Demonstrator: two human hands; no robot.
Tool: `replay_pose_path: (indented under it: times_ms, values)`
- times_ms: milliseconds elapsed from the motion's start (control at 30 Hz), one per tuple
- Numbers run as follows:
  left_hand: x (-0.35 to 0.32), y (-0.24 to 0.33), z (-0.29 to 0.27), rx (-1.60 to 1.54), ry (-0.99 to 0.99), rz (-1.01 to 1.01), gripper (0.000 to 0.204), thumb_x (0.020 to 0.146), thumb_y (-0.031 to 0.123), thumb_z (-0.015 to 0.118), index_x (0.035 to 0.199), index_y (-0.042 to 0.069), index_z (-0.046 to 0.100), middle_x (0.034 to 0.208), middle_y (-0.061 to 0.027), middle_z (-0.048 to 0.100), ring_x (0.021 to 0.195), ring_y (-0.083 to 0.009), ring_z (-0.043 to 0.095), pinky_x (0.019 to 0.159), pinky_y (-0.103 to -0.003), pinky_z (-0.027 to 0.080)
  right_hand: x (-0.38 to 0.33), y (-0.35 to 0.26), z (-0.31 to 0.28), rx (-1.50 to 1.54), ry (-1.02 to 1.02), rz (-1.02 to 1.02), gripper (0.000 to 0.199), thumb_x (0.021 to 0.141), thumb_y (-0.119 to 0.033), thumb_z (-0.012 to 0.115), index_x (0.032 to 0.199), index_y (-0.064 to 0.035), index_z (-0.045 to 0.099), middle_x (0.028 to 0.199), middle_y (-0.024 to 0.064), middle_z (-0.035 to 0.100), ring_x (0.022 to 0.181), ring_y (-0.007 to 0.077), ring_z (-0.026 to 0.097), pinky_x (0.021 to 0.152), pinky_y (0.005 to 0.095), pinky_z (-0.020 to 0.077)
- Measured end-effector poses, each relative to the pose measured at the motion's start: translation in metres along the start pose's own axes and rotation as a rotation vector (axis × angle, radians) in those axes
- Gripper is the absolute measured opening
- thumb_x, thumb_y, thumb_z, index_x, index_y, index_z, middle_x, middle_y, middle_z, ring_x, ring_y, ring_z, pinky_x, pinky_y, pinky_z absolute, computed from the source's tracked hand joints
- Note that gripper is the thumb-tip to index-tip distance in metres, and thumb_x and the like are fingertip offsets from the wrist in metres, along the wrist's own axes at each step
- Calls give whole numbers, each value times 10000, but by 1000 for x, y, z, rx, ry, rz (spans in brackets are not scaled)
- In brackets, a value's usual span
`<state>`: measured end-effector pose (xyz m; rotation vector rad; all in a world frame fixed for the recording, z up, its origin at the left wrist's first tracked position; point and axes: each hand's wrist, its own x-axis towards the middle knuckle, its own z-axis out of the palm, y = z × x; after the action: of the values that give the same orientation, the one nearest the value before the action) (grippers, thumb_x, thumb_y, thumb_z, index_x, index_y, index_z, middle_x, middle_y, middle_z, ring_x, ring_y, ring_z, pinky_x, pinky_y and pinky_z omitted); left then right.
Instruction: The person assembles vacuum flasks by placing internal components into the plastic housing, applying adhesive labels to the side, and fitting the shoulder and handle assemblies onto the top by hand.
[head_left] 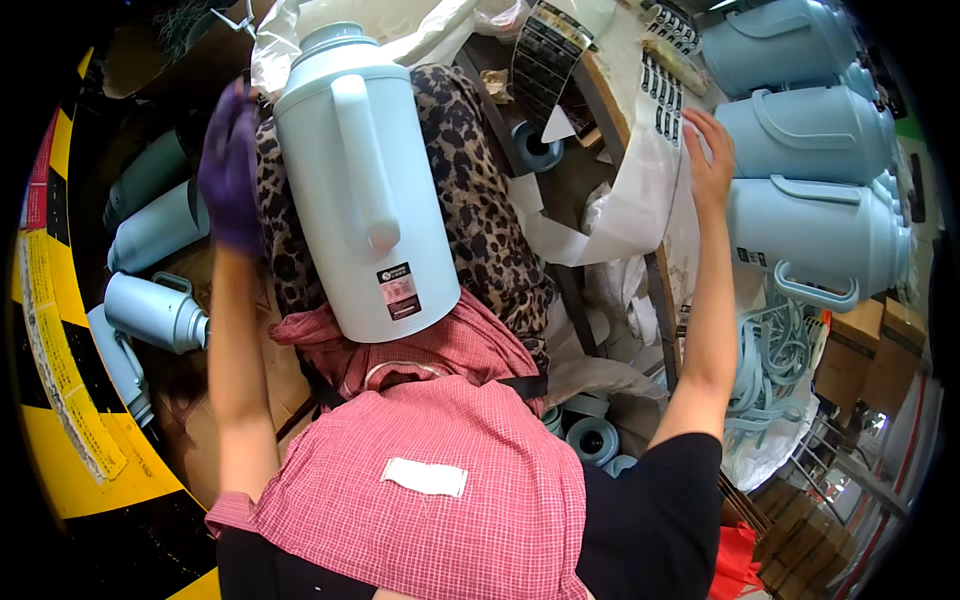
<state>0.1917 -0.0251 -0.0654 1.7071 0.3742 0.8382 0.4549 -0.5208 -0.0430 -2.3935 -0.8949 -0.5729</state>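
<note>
- Head view, looking down: a big pale blue jug [362, 185] is lying on the person's lap, base toward the body, lid end pointing away, long handle facing up. It's resting on leopard-print fabric [490, 230] with a pink checked apron [440, 470] bunching under the base.
- The left hand [231, 170] is wearing a purple glove and sitting just beside the jug's upper left side, at the edge of the lap. Can't honestly tell whether the grip is touching the jug or closing on anything; the fingers are looking loosely curled.
- The right hand [710, 150] is reaching out to the bench's near edge, fingers spread apart and flat on a white backing sheet of black stickers [655, 130] that's hanging over that edge. It's not clamping anything.
- Farther along the bench, toward its right edge, more pale blue jugs [815, 235] are lying stacked on their sides.
- Down on the left, another batch of blue jugs [155, 310] is piling up near a yellow and black striped floor edge [60, 400].
- A heap of loose blue handles [770, 370] is hanging below the bench's right side.
</note>
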Motion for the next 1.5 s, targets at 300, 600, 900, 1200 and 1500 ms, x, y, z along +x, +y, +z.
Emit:
replay_pose_path:
  times_ms: [300, 600, 900, 1200, 1500]
  values:
    - [88, -25, -31, -69, -546, -77, 200, 1020, 137, 556, 1098, -10, 666, 1187, -114, 657, 1099, -163, 591, 1092, -309, 385, 26, 59, 48, 55, -108, 62, 211, 848, -226, 782, 1041, -142, 799, 1083, 30, 700, 1068, 247, 615, 943, 351, 464]
    - [104, 38, -17, 100, -734, -69, 256, 1000, 180, 616, 1166, -12, 649, 1013, -23, 647, 927, -95, 572, 859, -251, 479, 13, 26, 38, -90, -47, 39, 116, 868, -183, 756, 944, -101, 790, 1037, 9, 754, 875, 196, 717, 780, 292, 541]
    - [86, -43, 32, -274, -24, 78, 280, 1042, 231, 593, 1169, 5, 697, 997, -38, 694, 894, -110, 621, 827, -242, 496, -9, -211, 18, 1086, -173, 485, 105, 776, 8, 810, 867, 2, 759, 1217, 100, 617, 1199, 221, 547, 1044, 348, 391]
    - [-27, 51, 15, 194, -186, 211, 265, 966, 301, 647, 1042, 68, 749, 1173, -133, 660, 1103, -281, 559, 1021, -392, 408, 31, -300, 107, 1529, -315, 556, 109, 817, -22, 828, 896, 13, 762, 1175, 76, 581, 1059, 128, 566, 894, 257, 455]
    - [-16, 32, 13, 495, 0, 189, 183, 811, 243, 748, 765, 71, 704, 987, -94, 611, 1000, -275, 509, 896, -404, 394, 39, -324, 140, 1002, -224, 437, 175, 760, -188, 886, 836, -59, 796, 1148, 59, 599, 1138, 216, 508, 1037, 374, 353]
